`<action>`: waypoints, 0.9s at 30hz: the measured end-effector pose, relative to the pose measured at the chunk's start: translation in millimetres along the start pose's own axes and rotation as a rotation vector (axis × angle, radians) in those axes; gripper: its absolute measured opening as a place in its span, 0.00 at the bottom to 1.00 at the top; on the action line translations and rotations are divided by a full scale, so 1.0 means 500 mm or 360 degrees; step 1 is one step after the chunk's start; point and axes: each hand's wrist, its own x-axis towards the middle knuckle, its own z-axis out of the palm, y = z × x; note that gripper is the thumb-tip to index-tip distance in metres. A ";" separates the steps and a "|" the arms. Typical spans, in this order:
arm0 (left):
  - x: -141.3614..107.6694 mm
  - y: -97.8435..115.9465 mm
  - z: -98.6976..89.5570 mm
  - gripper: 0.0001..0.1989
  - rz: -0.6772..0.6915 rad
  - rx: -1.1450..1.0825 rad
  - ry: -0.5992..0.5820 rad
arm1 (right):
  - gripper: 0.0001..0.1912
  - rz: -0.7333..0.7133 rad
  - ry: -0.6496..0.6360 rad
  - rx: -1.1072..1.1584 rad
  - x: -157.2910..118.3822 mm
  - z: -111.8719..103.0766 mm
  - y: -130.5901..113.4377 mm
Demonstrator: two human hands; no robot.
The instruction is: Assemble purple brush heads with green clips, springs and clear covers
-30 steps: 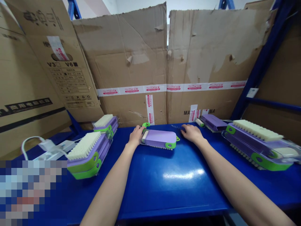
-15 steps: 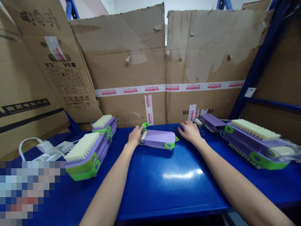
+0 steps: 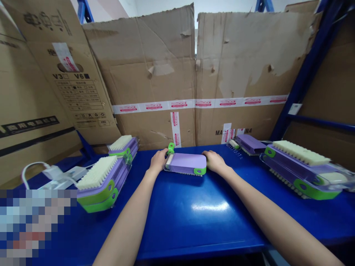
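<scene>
In the middle of the blue tabletop (image 3: 210,225), one purple brush (image 3: 187,160) is situated, bristle side down. The left hand (image 3: 158,161) is at its left end, with a green flap (image 3: 171,147) just beside; the right hand (image 3: 216,162) is curved at its right end. Whether either grip pinches something, I cannot tell.

Head camera: single view; looks forward and down;
Left hand (image 3: 158,160), right hand (image 3: 216,162): middle distance;
Blue table (image 3: 172,214): viewed from above;
Cardboard panels (image 3: 155,85): farther off; nearly square-on
</scene>
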 end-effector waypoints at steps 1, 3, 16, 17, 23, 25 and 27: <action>0.001 -0.002 0.000 0.12 -0.0031 -0.0050 0.0010 | 0.15 0.0003 0.0006 0.0011 0.003 0.001 0.003; 0.004 -0.004 0.001 0.12 -0.0076 -0.0146 0.0029 | 0.15 0.0006 0.0032 -0.0054 0.008 0.002 0.011; 0.003 -0.001 -0.001 0.14 -0.0073 -0.0174 0.0052 | 0.17 0.0163 -0.0033 -0.0085 0.020 -0.007 0.068; 0.003 -0.001 -0.001 0.13 -0.0071 -0.0179 0.0055 | 0.17 0.0207 -0.0013 -0.0104 0.021 -0.006 0.070; 0.003 -0.009 0.005 0.14 -0.0052 -0.0319 0.0139 | 0.17 0.0336 0.0050 -0.0165 0.026 0.003 0.086; 0.006 -0.008 0.009 0.14 -0.0016 -0.0459 0.0171 | 0.18 0.0337 0.0022 -0.0085 0.034 0.005 0.096; 0.009 -0.003 0.013 0.16 0.0026 -0.0677 0.0193 | 0.19 0.0358 -0.0018 0.0083 0.042 0.007 0.105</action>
